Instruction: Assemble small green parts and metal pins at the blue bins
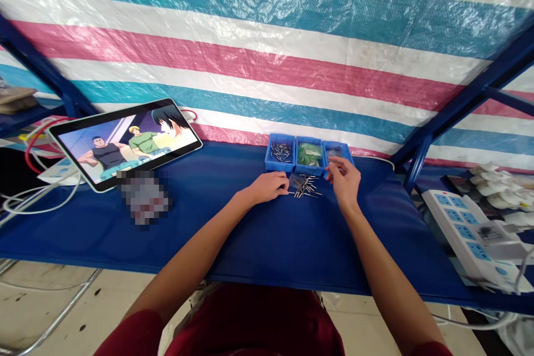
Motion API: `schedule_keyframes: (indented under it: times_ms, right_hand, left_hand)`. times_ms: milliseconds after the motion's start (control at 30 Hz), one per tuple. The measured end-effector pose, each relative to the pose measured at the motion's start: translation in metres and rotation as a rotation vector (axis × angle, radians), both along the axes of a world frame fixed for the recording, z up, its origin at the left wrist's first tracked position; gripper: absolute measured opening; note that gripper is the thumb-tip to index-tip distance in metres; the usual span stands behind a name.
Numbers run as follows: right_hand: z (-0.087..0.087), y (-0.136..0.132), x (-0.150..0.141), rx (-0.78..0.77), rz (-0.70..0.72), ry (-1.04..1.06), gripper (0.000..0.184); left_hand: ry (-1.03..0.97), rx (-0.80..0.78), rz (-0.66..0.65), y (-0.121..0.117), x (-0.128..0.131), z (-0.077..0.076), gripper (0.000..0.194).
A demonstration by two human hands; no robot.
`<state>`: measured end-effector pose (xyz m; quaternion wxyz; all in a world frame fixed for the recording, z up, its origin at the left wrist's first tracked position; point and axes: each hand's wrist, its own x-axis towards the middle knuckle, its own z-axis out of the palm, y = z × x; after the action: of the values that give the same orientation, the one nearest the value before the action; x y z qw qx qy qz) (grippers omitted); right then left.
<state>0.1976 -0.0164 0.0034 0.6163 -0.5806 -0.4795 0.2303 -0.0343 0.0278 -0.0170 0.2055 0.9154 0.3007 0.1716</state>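
Observation:
My left hand (270,187) rests on the table with its fingers curled, just left of a loose pile of thin metal pins (306,186). A pin end shows by its fingertips, but whether they grip it is unclear. My right hand (345,177) is raised at the front of the right blue bin (342,150), thumb and fingers drawn together; what is between them is too small to make out. That bin seems to hold small clear pieces, partly hidden by the hand. The left blue bin (280,166) contains more metal pins. Green packets (309,153) fill the middle blue bin (308,170).
A tablet (129,142) playing a cartoon leans at the left of the blue table (250,245), with a blurred-out object (145,198) before it. White cables run at far left. At right lie a power strip (463,228) and white stacked parts (500,189). Striped sheeting hangs behind.

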Motion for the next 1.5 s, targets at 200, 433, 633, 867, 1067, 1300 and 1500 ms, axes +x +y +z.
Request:
schedule_keyframes:
  times_ms: [200,433,633,867,1067,1300,1500]
  right_hand:
    - [0.002,-0.009,-0.017,0.044,0.390,-0.460,0.022]
    - [-0.002,-0.010,-0.024,0.009,0.436,-0.358,0.026]
    - [-0.004,-0.008,-0.026,-0.109,0.494,-0.053,0.034]
    - [-0.005,-0.010,-0.026,-0.049,0.297,-0.296,0.033]
    - [0.001,-0.014,-0.026,0.050,0.217,-0.370,0.032]
    - [0.002,-0.014,-0.026,0.065,0.212,-0.376,0.032]
    - [0.002,-0.015,-0.024,0.068,0.322,-0.391,0.026]
  left_hand:
    - [-0.156,-0.014,0.101,-0.005,0.007,0.005,0.011]
    - [-0.684,-0.292,0.228,-0.023,0.024,0.014,0.019]
    - [-0.926,-0.511,0.264,-0.025,0.034,0.008,0.029]
    - [-0.636,-0.196,0.234,-0.028,0.024,0.017,0.025]
    - [-0.581,-0.100,0.179,-0.024,0.024,0.018,0.025]
    - [-0.571,-0.254,0.195,-0.021,0.024,0.013,0.027]
    - [-0.710,-0.468,0.224,-0.021,0.026,0.012,0.028]
